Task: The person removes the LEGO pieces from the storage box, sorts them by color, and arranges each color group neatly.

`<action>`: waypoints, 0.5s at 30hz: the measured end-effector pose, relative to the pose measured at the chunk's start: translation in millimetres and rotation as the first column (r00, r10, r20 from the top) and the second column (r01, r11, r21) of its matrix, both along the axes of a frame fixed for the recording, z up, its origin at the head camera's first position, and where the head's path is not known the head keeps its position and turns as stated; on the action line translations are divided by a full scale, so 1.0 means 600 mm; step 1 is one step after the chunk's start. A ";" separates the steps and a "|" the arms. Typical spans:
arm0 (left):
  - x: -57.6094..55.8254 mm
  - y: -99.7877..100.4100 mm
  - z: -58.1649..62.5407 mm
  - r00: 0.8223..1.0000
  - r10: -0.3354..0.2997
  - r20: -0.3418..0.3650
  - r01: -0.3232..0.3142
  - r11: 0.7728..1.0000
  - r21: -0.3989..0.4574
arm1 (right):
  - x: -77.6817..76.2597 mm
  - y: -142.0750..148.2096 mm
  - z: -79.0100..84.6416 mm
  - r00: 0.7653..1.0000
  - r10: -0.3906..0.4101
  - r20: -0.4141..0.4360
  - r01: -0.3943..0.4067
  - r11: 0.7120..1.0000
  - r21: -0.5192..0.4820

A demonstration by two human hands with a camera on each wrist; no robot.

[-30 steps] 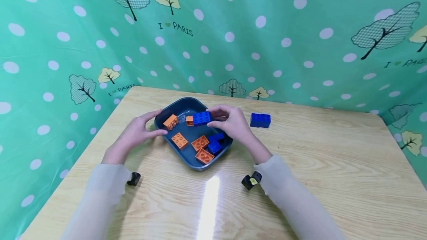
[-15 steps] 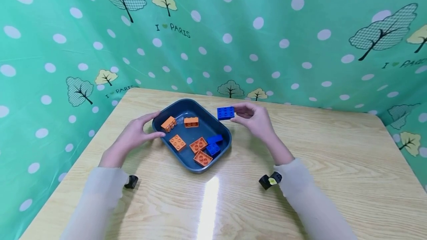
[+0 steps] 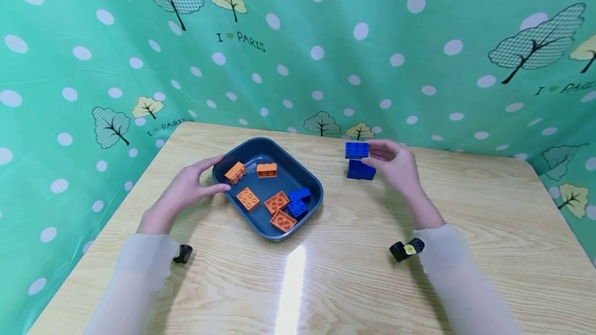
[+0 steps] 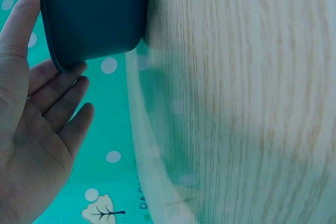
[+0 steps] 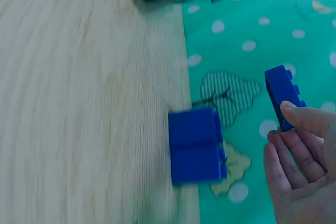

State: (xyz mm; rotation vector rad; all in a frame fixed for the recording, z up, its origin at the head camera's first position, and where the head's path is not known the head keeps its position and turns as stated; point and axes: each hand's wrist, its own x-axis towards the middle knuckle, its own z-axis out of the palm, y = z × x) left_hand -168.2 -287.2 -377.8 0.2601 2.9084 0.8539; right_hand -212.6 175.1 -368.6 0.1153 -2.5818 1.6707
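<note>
In the head view my left hand (image 3: 188, 190) holds the corner of a dark blue box (image 3: 313, 172), with thumb and fingers on either side of that corner. My right hand (image 3: 396, 167) pinches a blue toy building brick (image 3: 357, 150) between thumb and fingers, studs up. That brick appears just above a blue block (image 3: 360, 170) on the table. The right wrist view shows a gap between the held brick and this block, which looks like two blue bricks (image 5: 195, 145) side by side.
Inside the box lie several orange bricks (image 3: 248, 199) and a couple of blue bricks (image 3: 298, 207). A green patterned cloth (image 3: 298, 50) hangs behind the wooden table (image 3: 242, 288).
My right hand has lifted the blue brick out of the box and carried it right, to above the blue block. My left hand has stayed at the box's corner.
</note>
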 end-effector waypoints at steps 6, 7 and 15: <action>-0.003 0.000 -0.002 1.000 0.000 -0.004 0.000 1.000 0.001 | -0.001 0.037 -0.006 0.997 -0.066 0.030 0.066 0.998 0.004; -0.003 0.000 -0.002 1.000 0.000 -0.003 0.000 1.000 0.001 | 0.000 0.042 -0.007 0.996 -0.078 0.036 0.078 0.997 0.007; 0.001 0.002 0.002 1.000 0.005 0.006 -0.005 1.000 0.003 | 0.000 0.083 -0.022 0.989 -0.140 0.045 0.137 0.989 0.053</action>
